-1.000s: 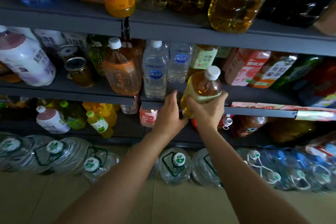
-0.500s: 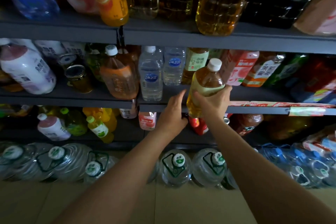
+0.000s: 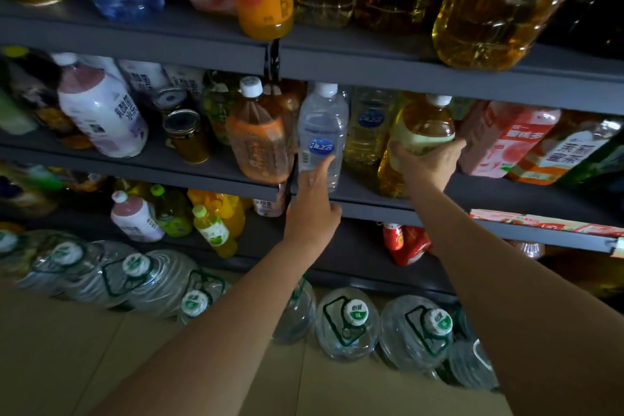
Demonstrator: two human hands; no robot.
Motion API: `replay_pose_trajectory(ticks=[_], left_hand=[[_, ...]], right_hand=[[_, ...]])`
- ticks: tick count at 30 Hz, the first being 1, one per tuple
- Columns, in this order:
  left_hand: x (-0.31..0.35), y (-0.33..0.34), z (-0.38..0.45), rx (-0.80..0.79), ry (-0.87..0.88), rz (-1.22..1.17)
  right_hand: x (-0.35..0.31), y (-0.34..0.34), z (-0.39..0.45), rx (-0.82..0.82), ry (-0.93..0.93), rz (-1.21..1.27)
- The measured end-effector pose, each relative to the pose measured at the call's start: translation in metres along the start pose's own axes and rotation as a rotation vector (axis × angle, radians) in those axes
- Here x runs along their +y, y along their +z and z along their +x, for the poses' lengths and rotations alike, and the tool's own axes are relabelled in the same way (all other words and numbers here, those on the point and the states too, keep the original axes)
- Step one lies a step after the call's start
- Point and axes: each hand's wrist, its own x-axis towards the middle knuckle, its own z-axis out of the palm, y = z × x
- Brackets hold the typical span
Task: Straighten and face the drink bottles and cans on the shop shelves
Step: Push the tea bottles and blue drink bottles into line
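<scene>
The right hand (image 3: pixel 426 164) grips the yellow tea bottle (image 3: pixel 418 142) round its middle; the bottle stands tilted on the middle shelf (image 3: pixel 472 194), near its front edge, just left of the pink carton (image 3: pixel 506 142). The left hand (image 3: pixel 312 209) reaches up over that shelf's front edge, a straight finger touching the water bottle (image 3: pixel 320 135), which stands beside the orange tea bottle (image 3: pixel 260 142).
</scene>
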Motion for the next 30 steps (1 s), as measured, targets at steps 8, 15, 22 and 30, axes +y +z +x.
replay_pose_trajectory(ticks=[8, 15, 22, 30], left_hand=[[0.004, -0.027, -0.009, 0.064, -0.172, -0.116], [-0.05, -0.131, -0.016, 0.229, -0.377, -0.193], [-0.12, -0.244, -0.034, 0.13, -0.257, 0.054], [-0.174, -0.258, 0.002, 0.045, -0.25, 0.093]], right_hand=[[-0.007, 0.031, -0.076, -0.242, 0.484, -0.137], [-0.09, 0.106, -0.159, -0.641, -0.001, -0.234], [-0.111, 0.17, -0.226, -0.923, -0.147, -0.464], [-0.111, 0.248, -0.199, -0.762, -0.298, -0.634]])
